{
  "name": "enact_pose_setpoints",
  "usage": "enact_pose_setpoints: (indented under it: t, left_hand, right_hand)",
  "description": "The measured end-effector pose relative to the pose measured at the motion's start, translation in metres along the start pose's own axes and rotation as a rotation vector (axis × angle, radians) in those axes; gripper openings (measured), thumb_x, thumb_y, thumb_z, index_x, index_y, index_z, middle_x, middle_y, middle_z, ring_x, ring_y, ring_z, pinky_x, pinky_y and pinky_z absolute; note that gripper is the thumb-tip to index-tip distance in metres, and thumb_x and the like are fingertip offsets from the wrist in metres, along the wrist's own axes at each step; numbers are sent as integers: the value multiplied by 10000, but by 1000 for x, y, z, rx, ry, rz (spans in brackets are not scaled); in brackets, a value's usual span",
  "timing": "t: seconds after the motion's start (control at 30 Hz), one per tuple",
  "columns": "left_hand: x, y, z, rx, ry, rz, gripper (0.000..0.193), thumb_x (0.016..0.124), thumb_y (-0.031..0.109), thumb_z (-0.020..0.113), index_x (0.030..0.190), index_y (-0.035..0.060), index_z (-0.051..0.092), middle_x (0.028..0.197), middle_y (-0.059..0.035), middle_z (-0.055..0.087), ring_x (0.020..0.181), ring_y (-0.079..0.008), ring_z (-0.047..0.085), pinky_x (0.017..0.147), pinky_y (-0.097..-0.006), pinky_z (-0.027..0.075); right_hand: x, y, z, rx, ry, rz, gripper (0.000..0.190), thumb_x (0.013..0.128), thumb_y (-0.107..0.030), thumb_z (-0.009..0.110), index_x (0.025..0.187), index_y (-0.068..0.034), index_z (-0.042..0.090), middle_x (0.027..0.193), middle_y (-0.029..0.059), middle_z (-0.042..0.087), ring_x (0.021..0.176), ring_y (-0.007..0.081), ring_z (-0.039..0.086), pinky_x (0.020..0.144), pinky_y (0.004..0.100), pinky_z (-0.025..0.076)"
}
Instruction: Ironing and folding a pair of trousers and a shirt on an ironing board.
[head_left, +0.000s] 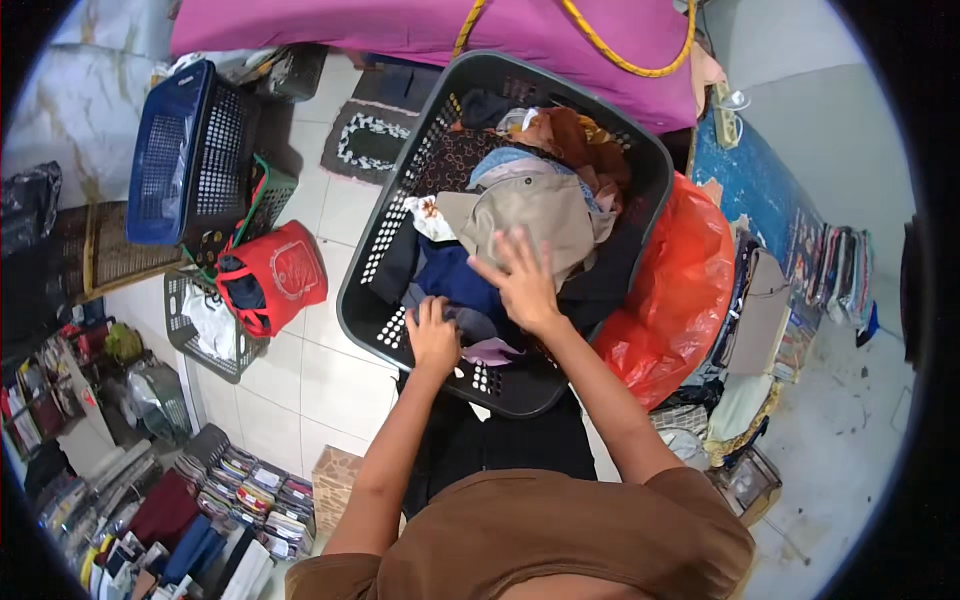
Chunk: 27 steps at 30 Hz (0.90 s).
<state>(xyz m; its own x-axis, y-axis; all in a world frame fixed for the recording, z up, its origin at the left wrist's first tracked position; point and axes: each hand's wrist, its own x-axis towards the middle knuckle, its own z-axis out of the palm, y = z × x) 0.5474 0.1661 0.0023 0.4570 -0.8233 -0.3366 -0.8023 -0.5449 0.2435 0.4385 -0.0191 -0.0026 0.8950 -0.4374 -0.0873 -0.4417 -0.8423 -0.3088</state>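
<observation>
A large dark plastic laundry basket (652, 180) full of clothes stands before me. On top lies a beige garment (525, 206), with my right hand (525, 285) spread over its lower part, slightly blurred; whether it touches the cloth I cannot tell. My left hand (435, 337) rests with bent fingers on a grey cloth (474, 324) by the basket's near left side; whether it grips the cloth is unclear. Dark blue cloth (457, 274) lies between the hands. Behind the beige piece are a brown patterned cloth (457, 161) and rust-coloured cloth (562, 135).
A red plastic bag (675, 292) touches the basket's right side. Pink cloth (337, 26) covers a surface beyond, with a yellow rope (630, 67) on it. At left stand a blue basket (169, 150) and a red bag (281, 277). Folded textiles (255, 495) lie lower left.
</observation>
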Motion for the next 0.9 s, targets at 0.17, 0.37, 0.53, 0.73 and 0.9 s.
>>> enact_pose_setpoints:
  t: [0.17, 0.37, 0.53, 0.73, 0.9]
  left_hand:
    - [-16, -11, -18, -58, -2, 100, 160, 730, 219, 759, 826, 92, 771, 1271, -97, 556, 1288, -284, 422, 1070, -560, 285]
    - [-3, -57, -45, -141, 72, 253, 134, 752, 201, 752, 815, 83, 755, 1241, -103, 572, 1232, -293, 478, 1031, -533, 316]
    - [12, -109, -81, -113, 195, 309, 121, 806, 198, 720, 846, 86, 743, 1254, -106, 574, 1242, -312, 479, 1033, -529, 315]
    - [29, -146, -110, -58, 253, 329, 131, 856, 196, 678, 905, 91, 738, 1299, -107, 564, 1300, -340, 434, 1044, -544, 306]
    - [56, -139, -108, -64, 224, 394, 150, 872, 211, 661, 904, 89, 741, 1320, -104, 552, 1308, -338, 424, 1052, -539, 300]
  right_hand:
    - [2, -27, 31, -17, -137, -176, 634, 729, -124, 690, 1351, -187, 580, 1612, 39, 282, 1508, 346, 168, 1145, 665, 142]
    - [20, -39, 14, -27, -35, 118, 604, 722, -166, 733, 1311, -175, 597, 1601, 46, 298, 1494, 354, 196, 1139, 668, 162]
    - [43, -14, -7, -19, 444, 607, 396, 696, -174, 772, 1084, -104, 730, 1576, 58, 328, 1473, 369, 223, 1147, 655, 172]
    - [33, -43, 27, 61, 313, 724, 154, 707, -57, 676, 846, -49, 741, 1565, 80, 345, 1475, 401, 200, 1163, 634, 165]
    - [-14, -145, 39, 163, 173, 540, 79, 682, -9, 635, 644, -36, 700, 1548, 91, 382, 1479, 408, 195, 1174, 613, 167]
